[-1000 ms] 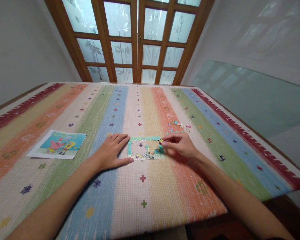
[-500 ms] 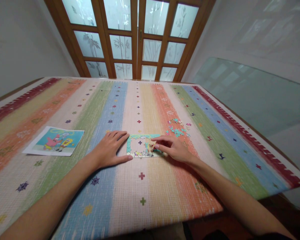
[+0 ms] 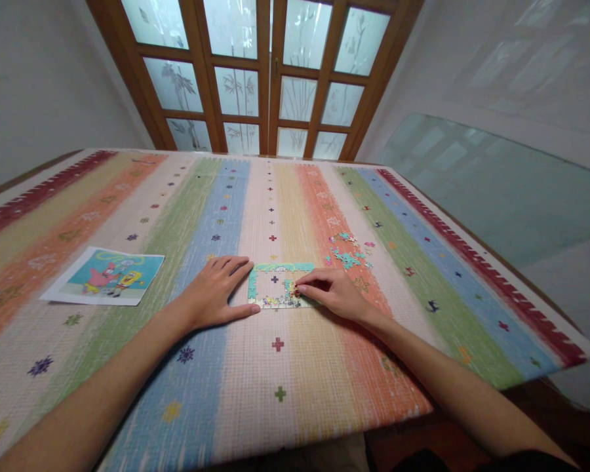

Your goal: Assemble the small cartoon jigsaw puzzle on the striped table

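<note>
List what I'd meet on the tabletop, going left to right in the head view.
Printed picture → left hand → partly assembled puzzle → right hand.

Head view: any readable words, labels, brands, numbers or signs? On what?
None readable.
Cartoon sheet: no legible lettering.
Partly built puzzle and loose pieces: print too small to tell.
Tablecloth: crosses, snowflakes and other motifs, no legible text.

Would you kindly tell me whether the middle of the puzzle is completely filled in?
No, bare tablecloth with a dark printed cross shows inside the partly assembled puzzle.
</note>
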`<action>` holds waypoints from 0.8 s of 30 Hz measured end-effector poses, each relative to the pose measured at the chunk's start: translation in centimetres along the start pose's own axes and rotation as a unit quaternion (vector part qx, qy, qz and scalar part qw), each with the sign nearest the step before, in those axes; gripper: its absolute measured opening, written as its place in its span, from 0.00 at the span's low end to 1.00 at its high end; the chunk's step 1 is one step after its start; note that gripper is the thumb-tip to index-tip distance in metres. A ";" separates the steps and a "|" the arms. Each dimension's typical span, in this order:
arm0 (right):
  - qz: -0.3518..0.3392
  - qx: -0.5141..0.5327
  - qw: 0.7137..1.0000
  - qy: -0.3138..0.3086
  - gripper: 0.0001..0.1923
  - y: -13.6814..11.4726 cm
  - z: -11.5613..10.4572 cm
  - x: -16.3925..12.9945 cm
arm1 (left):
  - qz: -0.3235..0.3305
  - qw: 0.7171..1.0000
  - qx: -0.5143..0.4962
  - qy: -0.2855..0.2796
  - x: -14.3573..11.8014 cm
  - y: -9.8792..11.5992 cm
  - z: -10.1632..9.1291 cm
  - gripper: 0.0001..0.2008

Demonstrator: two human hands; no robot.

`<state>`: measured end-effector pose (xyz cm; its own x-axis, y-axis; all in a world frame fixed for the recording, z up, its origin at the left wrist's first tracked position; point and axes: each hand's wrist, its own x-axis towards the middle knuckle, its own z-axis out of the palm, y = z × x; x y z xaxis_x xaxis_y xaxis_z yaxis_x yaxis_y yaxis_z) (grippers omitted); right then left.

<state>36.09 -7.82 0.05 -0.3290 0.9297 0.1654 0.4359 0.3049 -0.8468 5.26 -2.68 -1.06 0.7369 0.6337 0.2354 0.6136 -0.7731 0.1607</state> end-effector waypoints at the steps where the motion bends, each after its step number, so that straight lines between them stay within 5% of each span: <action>1: -0.003 -0.001 1.000 0.000 0.08 0.1 0.1 0.0 | -0.001 1.000 0.001 0.001 0.0 0.0 0.0 0.42; 24: -0.059 -0.113 0.991 0.030 0.04 0.3 1.2 0.1 | 0.005 1.000 0.016 -0.007 -0.1 0.0 0.1 0.43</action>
<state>35.17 -7.90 -0.81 -0.3409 0.8935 0.2923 0.5757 0.4443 -0.6865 5.19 -2.69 -1.17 0.7470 0.6261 0.2235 0.6146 -0.7786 0.1271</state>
